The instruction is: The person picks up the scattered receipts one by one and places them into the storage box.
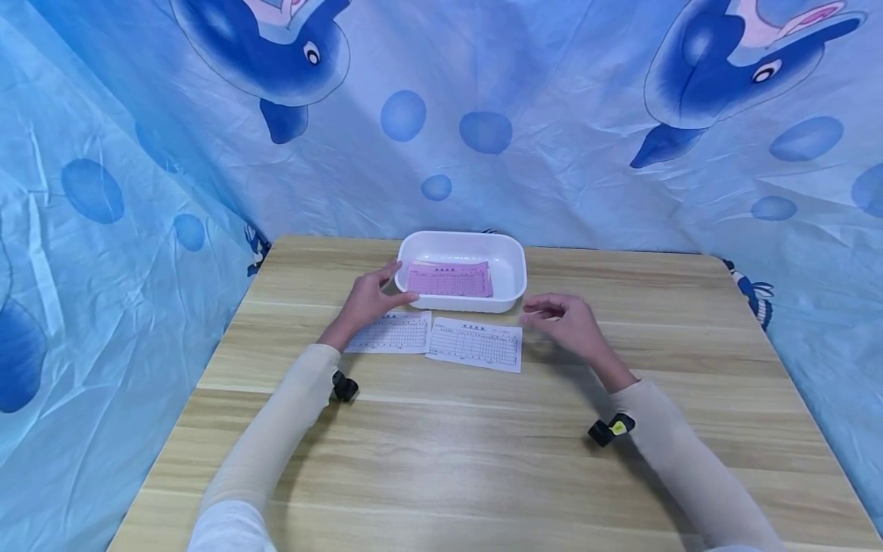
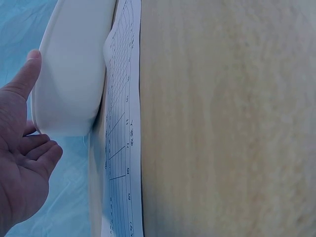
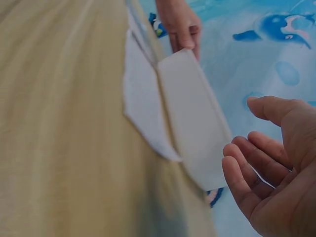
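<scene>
A white plastic basin (image 1: 513, 276) stands near the table's far edge, with pink printed form slips (image 1: 451, 280) inside. My left hand (image 1: 369, 303) holds the basin's left end, thumb at the front corner of the rim and fingers round the side. In the left wrist view that thumb (image 2: 30, 74) lies against the basin wall (image 2: 74, 69). Just right of the basin, my right hand (image 1: 567, 322) hovers with loosely bent fingers. Nothing shows between thumb and fingers (image 3: 256, 163) in the right wrist view. Two white form sheets, a left one (image 1: 396, 336) and a right one (image 1: 476, 345), lie before the basin.
The wood-grain table (image 1: 441, 460) extends toward me and to both sides. Blue cloth with dolphin prints (image 1: 552, 192) hangs behind the table's back edge and along its sides. The left sheet is partly covered by my left hand.
</scene>
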Demonstrator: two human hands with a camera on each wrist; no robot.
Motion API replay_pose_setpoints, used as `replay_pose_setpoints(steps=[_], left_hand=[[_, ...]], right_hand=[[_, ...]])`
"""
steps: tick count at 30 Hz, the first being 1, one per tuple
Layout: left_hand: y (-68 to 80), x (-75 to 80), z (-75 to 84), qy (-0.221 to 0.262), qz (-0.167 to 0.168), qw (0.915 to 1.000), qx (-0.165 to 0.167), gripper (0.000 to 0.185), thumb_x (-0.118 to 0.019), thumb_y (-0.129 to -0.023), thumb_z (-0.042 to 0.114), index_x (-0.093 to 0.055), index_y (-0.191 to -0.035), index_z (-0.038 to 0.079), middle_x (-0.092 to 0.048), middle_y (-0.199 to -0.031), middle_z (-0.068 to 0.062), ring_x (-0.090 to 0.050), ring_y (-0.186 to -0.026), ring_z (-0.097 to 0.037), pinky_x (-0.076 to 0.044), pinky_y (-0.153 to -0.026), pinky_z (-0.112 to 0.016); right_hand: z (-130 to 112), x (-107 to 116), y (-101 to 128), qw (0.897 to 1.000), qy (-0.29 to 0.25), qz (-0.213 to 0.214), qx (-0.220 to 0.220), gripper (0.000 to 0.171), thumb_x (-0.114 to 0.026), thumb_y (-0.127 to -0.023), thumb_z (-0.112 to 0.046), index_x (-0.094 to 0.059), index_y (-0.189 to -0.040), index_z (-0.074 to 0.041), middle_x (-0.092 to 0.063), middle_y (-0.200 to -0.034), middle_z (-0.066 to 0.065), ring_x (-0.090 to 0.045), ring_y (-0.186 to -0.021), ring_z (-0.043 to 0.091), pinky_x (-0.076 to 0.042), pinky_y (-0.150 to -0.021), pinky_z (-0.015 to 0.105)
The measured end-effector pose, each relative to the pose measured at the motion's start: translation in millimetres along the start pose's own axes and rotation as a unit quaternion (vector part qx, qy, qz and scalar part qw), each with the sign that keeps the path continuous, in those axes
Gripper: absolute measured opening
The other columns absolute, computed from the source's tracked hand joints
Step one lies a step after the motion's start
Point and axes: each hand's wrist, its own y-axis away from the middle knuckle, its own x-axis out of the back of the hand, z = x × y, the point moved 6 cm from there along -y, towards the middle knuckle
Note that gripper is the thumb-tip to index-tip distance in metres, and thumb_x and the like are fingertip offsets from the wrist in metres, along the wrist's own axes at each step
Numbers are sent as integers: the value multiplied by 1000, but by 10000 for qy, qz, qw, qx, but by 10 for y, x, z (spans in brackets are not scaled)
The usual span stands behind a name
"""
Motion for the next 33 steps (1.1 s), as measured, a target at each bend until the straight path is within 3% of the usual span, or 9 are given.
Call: replay_pose_setpoints(steps=[6,12,20,33], left_hand=[[-6,1,1,6,-16,10000,34,95,-83,-83,51,-40,-155,7,-34,-164,-13,-39,-147,-33,-40,-118,-46],[-9,4,4,14,-8,10000,36,95,-83,-83,50,-41,-155,7,-34,-164,-13,-39,-147,-33,-40,-118,-46],[-5,6,11,41,-8,10000,15,95,-84,-82,51,-41,-155,7,-34,-164,-13,-38,-148,-32,-40,-118,-45],[-10,0,-1,-38,-20,10000,63,94,-83,-82,51,-41,-155,9,-34,-164,-12,-39,-147,-34,-40,-118,-46]], right_hand=[[199,-95,41,9997,0,-182,-181,42,-84,-87,-27,-74,-119,-2,-75,-113,13,-73,-96,25,-63,-73,31],[296,-173,63,9988,418,-242,-110,44,-86,-85,-25,-73,-122,-5,-76,-115,9,-73,-97,22,-60,-78,25],[338,-226,61,9975,616,-206,-271,43,-87,-83,-24,-73,-121,-6,-76,-113,9,-71,-92,22,-59,-78,32],[319,-334,32,9941,960,-227,-454,44,-88,-80,-20,-72,-119,-7,-73,-101,7,-64,-84,20,-53,-71,29]])
